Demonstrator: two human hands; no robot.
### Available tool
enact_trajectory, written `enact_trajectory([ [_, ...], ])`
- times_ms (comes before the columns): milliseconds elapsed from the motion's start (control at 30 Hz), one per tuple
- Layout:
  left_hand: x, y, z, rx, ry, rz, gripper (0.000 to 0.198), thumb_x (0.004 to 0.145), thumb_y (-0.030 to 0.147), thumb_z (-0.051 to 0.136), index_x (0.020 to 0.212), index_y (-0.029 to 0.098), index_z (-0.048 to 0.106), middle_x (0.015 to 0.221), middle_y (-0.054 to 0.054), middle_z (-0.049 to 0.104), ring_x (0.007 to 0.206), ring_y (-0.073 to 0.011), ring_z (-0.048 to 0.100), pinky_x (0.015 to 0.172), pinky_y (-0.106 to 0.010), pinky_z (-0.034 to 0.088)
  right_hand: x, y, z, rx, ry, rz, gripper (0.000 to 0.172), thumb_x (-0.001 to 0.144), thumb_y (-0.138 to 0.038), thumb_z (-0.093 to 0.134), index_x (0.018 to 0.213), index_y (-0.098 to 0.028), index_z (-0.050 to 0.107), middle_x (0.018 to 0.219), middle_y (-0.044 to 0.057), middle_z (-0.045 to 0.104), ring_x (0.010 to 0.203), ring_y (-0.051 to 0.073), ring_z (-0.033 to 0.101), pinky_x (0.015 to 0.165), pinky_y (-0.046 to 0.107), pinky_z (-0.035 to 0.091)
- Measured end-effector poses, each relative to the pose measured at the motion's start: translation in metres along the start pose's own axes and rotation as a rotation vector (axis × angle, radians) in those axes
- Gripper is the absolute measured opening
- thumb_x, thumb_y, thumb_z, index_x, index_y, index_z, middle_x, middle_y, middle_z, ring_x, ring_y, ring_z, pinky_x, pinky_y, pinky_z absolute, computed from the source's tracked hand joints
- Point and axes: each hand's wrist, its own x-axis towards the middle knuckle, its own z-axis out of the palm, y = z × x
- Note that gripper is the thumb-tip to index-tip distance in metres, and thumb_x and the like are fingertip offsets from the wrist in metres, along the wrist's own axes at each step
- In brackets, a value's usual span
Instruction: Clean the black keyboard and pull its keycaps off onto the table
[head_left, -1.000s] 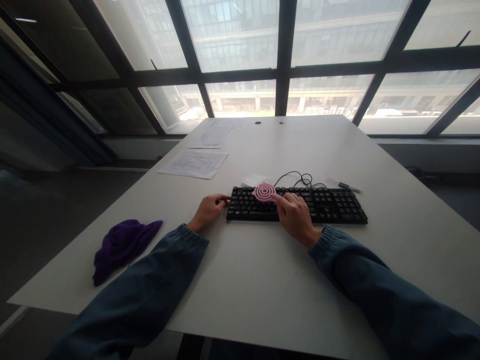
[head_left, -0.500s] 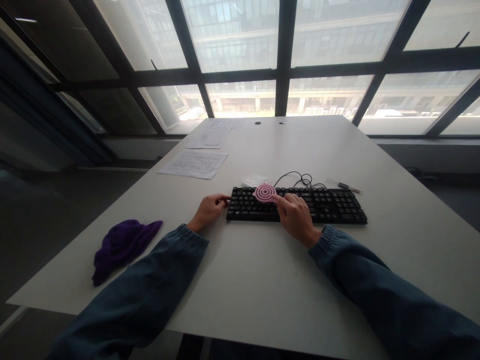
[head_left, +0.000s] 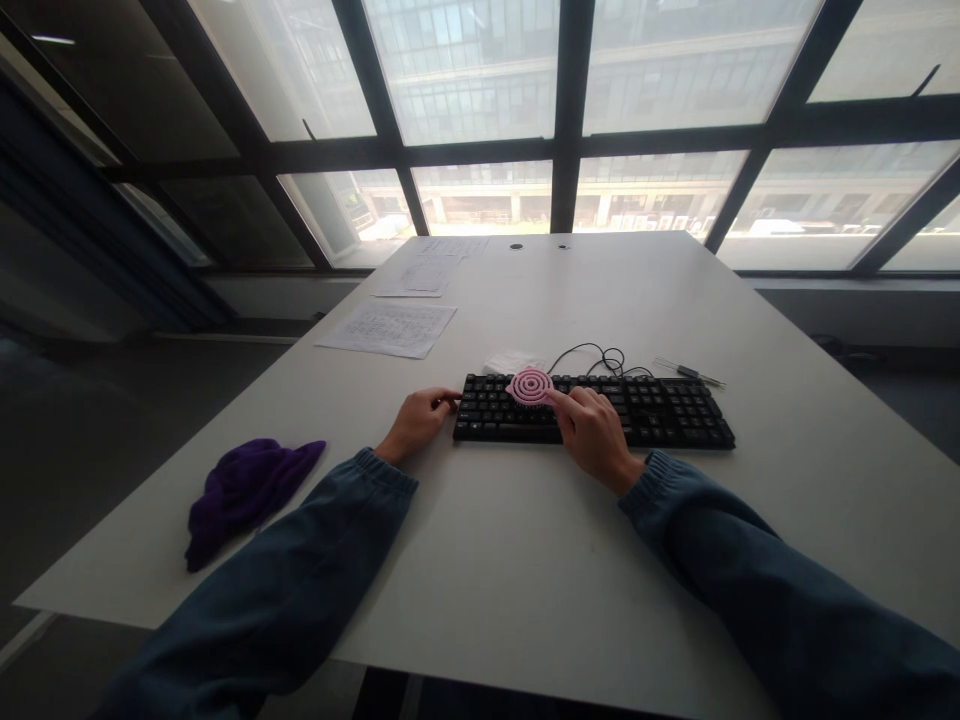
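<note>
A black keyboard point(head_left: 517, 430) lies across the middle of the white table. My left hand point(head_left: 417, 424) is at its left end, fingers curled and gripping the edge. In my right hand point(head_left: 592, 432) is a small pink brush point(head_left: 531, 387) with a round head marked by concentric rings. Its bristle side faces down onto the left-middle keys, and my index finger stretches along the handle. Most of that handle is hidden by my fingers. The keyboard's thin black cable point(head_left: 600, 352) loops behind it.
A purple cloth point(head_left: 251, 495) lies crumpled at the left beside my sleeve. Behind the keyboard are a clear plastic wrapper point(head_left: 511, 360) and a slim screwdriver-like tool point(head_left: 688, 372). Printed sheets point(head_left: 390, 330) lie at the far left. Windows point(head_left: 480, 195) stand beyond the table.
</note>
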Motion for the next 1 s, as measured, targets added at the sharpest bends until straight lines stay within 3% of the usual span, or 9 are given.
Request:
enact_trajectory([
  [1000, 0.0002, 0.0017, -0.0011, 0.022, -0.003, -0.004, 0.041, 0.081, 0.03, 0.048, 0.106, 0.014, 0.077, 0.093, -0.008, 0.078, 0.088, -0.0235, 0.072, 0.085, -0.032, 0.053, -0.0014, 0.0015, -0.0044, 0.054, 0.004, -0.021, 0.033, 0.104, -0.026, 0.044, 0.124, -0.019, 0.069, 0.085, 0.006, 0.061, 0.081, 0.02, 0.051, 0.075, 0.032, 0.036],
])
